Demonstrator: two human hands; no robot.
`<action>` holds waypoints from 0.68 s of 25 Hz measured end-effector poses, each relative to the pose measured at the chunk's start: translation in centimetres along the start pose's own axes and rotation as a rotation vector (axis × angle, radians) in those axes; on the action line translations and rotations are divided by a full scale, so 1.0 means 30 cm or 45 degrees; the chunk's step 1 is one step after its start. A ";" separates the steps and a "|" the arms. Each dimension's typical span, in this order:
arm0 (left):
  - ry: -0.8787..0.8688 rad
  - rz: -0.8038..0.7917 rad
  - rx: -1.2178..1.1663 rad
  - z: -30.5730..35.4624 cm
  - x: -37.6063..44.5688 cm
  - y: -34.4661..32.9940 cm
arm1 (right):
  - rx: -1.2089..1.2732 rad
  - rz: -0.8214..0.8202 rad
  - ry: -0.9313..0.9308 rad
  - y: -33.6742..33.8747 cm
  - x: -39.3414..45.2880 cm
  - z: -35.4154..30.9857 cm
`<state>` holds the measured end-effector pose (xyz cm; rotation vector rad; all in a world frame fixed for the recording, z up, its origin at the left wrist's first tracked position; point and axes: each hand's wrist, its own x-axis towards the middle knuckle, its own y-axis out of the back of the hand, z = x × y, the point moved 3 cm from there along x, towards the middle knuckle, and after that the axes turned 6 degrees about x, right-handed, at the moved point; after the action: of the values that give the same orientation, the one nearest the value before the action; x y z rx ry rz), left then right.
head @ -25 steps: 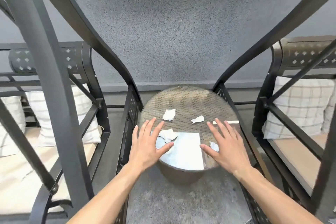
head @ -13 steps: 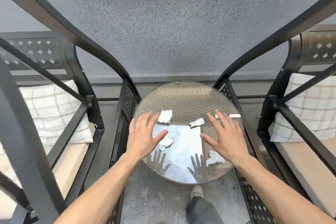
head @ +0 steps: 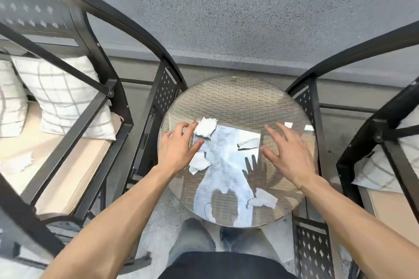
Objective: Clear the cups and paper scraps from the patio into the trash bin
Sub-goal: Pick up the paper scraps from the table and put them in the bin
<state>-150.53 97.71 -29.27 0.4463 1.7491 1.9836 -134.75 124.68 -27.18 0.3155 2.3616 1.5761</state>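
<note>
Two bare hands reach out over a small round table point(head: 235, 97) with a shiny glass top; the left hand point(head: 178, 148) is flat with its fingers spread apart, and it holds nothing; its fingertips point(head: 194, 125) touch the edge of a torn white paper scrap point(head: 205, 127) that lies just past them on the glass; a second paper scrap point(head: 198, 163) lies right beside the thumb side of that hand, close to the wrist; the right hand point(head: 286, 154) is open too, fingers spread wide, and it grips nothing; I cannot tell if it rests on the glass or is just above it; a thin paper scrap point(head: 248, 143) lies between the two hands, nearer the right thumb; one more paper scrap point(head: 264, 200) lies on the glass just below the right wrist, toward the person; the glass shows a dark mirror picture of the right hand under it; a black metal chair point(head: 106, 99) with a checked pillow point(head: 61, 95) stands to the outside of the left arm, and a crumpled piece of paper point(head: 19, 162) lies on its seat; another black chair point(head: 371, 140) stands to the outside of the right arm; the person's legs show below the table.
</note>
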 end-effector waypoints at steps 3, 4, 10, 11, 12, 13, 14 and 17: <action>-0.013 -0.088 -0.008 -0.004 0.084 -0.045 | 0.003 -0.036 -0.002 -0.054 0.048 0.015; -0.020 -0.121 -0.024 -0.006 0.115 -0.060 | 0.012 -0.038 -0.004 -0.073 0.065 0.019; -0.121 -0.424 -0.002 -0.004 0.287 -0.185 | 0.019 -0.146 -0.113 -0.225 0.170 0.022; -0.142 -0.475 0.020 -0.005 0.309 -0.211 | 0.004 -0.181 -0.133 -0.252 0.184 0.021; -0.164 -0.521 0.045 -0.005 0.330 -0.235 | -0.011 -0.215 -0.147 -0.278 0.198 0.020; -0.187 -0.560 0.069 -0.005 0.350 -0.264 | -0.020 -0.248 -0.162 -0.306 0.212 0.021; -0.205 -0.586 0.093 -0.003 0.367 -0.290 | -0.023 -0.272 -0.174 -0.331 0.226 0.022; -0.261 -0.625 0.170 0.007 0.399 -0.356 | -0.005 -0.294 -0.200 -0.394 0.244 0.030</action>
<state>-159.22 105.25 -40.47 0.2223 1.6709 1.4356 -141.58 123.40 -39.27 0.1522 2.1876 1.3961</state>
